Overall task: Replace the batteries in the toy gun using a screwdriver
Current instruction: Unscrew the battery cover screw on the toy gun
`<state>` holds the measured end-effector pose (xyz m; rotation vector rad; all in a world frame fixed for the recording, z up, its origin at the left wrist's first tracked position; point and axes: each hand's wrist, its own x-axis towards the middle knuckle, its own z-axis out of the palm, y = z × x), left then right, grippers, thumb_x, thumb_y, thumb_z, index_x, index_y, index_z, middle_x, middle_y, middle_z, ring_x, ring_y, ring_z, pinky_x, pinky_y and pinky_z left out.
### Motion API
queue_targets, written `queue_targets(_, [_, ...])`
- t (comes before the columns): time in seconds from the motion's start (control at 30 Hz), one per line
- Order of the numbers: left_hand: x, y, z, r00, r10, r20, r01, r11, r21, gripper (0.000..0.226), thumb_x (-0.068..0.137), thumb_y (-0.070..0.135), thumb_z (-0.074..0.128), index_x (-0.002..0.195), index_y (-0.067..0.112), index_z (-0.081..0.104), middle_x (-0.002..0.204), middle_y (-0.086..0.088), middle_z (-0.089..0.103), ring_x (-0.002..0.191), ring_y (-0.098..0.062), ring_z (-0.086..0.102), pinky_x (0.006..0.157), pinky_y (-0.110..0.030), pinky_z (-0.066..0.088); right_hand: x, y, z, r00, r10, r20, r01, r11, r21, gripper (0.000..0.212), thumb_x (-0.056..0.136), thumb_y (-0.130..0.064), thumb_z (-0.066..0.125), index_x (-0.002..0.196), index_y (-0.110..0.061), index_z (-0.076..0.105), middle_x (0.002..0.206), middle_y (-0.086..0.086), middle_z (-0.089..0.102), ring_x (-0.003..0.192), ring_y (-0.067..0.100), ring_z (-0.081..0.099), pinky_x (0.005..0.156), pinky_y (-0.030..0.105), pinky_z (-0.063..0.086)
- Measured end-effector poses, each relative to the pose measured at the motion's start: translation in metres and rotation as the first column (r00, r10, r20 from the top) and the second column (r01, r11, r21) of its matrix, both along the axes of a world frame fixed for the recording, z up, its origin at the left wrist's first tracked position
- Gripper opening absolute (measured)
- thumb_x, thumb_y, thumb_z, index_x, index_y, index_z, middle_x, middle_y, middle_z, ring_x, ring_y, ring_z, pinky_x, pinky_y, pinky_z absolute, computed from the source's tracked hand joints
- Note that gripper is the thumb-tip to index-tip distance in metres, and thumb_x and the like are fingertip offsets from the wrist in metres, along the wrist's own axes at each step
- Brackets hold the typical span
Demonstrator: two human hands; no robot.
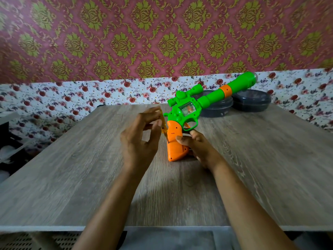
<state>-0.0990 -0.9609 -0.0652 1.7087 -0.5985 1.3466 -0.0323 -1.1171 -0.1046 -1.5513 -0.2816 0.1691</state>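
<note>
Head view: the toy gun (187,109) stands butt-down mid-table, with the barrel (234,87) slanting up toward the far right corner. The right hand (198,147) wraps the orange grip (173,147), thumb on the near face, other fingers curled behind it. The left hand (139,139) pinches the yellow screwdriver (164,126) between thumb and fingertips, with the remaining fingers spread loose. The tip sits at the back edge of the grip. The screw head itself is too small to make out.

My read is that this is the cover-screw step.
- Seat the tip fully before turning and keep the shaft in line with the screw.
- Push in along that line while twisting. A soft plastic thread and a small head will strip easily.
- Brace the butt hard on the table (72,168) so the gun can't pivot.
- The right thumb is close to the tip, so a slip would land on it.

No batteries are visible.

Around it, two dark lidded containers (252,102) sit by the far right edge, under and behind the barrel. They're well clear of the hands, but the barrel would hit them if the gun is laid down that way.
</note>
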Motion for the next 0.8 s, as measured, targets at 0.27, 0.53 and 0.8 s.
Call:
queue_targets(0.27, [0.0025, 0.0039, 0.0007, 1.000, 0.012, -0.005, -0.012, 1.000, 0.022, 0.023, 0.081, 0.015, 0.071, 0.103, 0.016, 0.063, 0.092, -0.007, 0.053, 0.075, -0.015, 0.061, 0.064, -0.021, 0.052, -0.0009, 0.0002, -0.0004, 1.000, 0.012, 0.009, -0.013, 0.999, 0.044, 0.060, 0.067, -0.029, 0.063, 0.124, -0.015, 0.052, 0.110, 0.007, 0.066, 0.098, 0.021, 0.064, 0.089, 0.039, 0.052])
queue_targets(0.53, [0.0024, 0.0017, 0.0003, 0.999, 0.028, -0.041, -0.026, 0.998, 0.052, 0.027, 0.082, 0.015, 0.069, 0.103, 0.023, 0.055, 0.088, -0.006, 0.054, 0.061, -0.008, 0.057, 0.052, -0.021, 0.046, 0.0015, 0.0003, -0.0008, 1.000, 0.004, 0.002, -0.004, 1.000, 0.027, 0.056, 0.068, -0.030, 0.064, 0.122, -0.018, 0.053, 0.109, 0.003, 0.067, 0.099, 0.019, 0.064, 0.090, 0.040, 0.052])
queue_targets(0.8, [0.0018, 0.0015, -0.0003, 0.990, -0.122, -0.067, 0.131, 0.981, 0.146, 0.035, 0.090, 0.008, 0.048, 0.122, 0.019, 0.056, 0.107, 0.001, 0.060, 0.068, -0.005, 0.060, 0.060, -0.018, 0.049, 0.0011, -0.0012, -0.0009, 1.000, 0.004, -0.018, -0.003, 1.000, 0.029, 0.037, 0.085, -0.018, 0.063, 0.121, -0.018, 0.054, 0.116, 0.007, 0.065, 0.107, 0.022, 0.062, 0.095, 0.041, 0.049])
